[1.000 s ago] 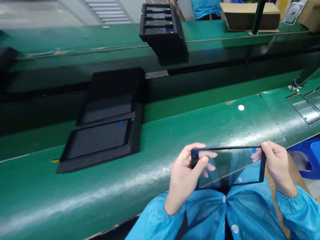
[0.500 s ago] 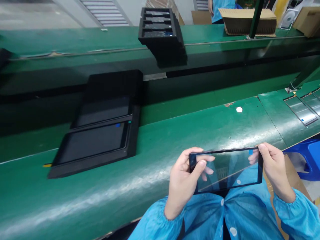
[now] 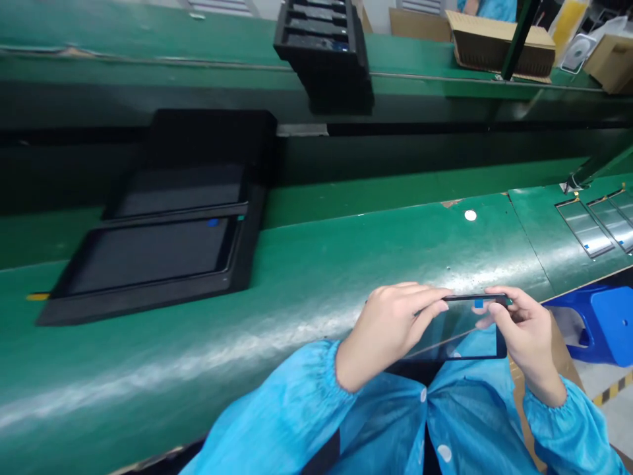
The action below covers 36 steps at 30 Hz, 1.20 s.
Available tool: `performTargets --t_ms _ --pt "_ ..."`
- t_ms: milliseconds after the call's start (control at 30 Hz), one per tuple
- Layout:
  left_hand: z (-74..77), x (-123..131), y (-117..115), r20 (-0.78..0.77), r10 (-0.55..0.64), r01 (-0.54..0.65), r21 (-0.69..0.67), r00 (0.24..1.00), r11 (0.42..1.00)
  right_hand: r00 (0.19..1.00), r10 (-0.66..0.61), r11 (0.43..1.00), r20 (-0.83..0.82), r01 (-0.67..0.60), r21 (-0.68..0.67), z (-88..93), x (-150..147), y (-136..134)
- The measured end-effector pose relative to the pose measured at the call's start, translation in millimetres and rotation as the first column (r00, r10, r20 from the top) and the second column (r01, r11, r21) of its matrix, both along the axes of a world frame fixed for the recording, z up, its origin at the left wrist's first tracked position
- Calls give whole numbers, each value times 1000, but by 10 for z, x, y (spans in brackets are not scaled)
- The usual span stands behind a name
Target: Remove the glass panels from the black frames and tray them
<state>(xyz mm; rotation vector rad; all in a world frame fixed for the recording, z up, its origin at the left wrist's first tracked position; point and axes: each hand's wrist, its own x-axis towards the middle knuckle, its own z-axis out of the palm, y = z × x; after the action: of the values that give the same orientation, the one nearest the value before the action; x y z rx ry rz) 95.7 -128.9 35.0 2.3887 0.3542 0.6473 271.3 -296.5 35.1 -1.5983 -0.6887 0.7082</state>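
Note:
A clear touch-screen glass panel (image 3: 465, 336) with a black border is held above my lap, its long side running left to right. My left hand (image 3: 395, 320) pinches the panel's top edge near the middle, with fingers over the far side and thumb in front; it covers the panel's left part. My right hand (image 3: 529, 333) grips the upper right corner, thumb on the near face, fingers showing through the glass. A small blue tab (image 3: 478, 303) sits near that corner.
To the left, a black foam tray (image 3: 232, 270) holds dark screens, one with a blue tab. A stack of black trays (image 3: 321, 53) stands on the far green bench. More framed glass panels (image 3: 586, 227) lie at right. A blue stool (image 3: 606, 323) is below the bench edge.
My left hand has moved from the panel's left end to its top edge. My right hand stays at the right end, its grip shifted. The view has shifted, too.

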Motion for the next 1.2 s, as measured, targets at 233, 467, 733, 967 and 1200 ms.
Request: performTargets --t_ms 233,467,733,967,1200 --pt "57 37 -66 -58 -47 31 -252 997 967 976 189 982 -106 -190 0 -25 89 88" --pt "18 -11 -180 -79 71 -103 -881 994 461 928 272 962 -256 -273 33 18 265 187" --pt "-30 -106 -304 -40 266 -101 -970 963 221 960 106 993 -258 -88 82 -90 120 243" --pt "-49 -155 -294 -81 255 -160 -938 964 308 987 92 989 -132 -75 130 23 66 236" --pt "117 -86 -182 -165 0 -94 -564 986 821 952 305 952 4 -305 4 29 -19 358"
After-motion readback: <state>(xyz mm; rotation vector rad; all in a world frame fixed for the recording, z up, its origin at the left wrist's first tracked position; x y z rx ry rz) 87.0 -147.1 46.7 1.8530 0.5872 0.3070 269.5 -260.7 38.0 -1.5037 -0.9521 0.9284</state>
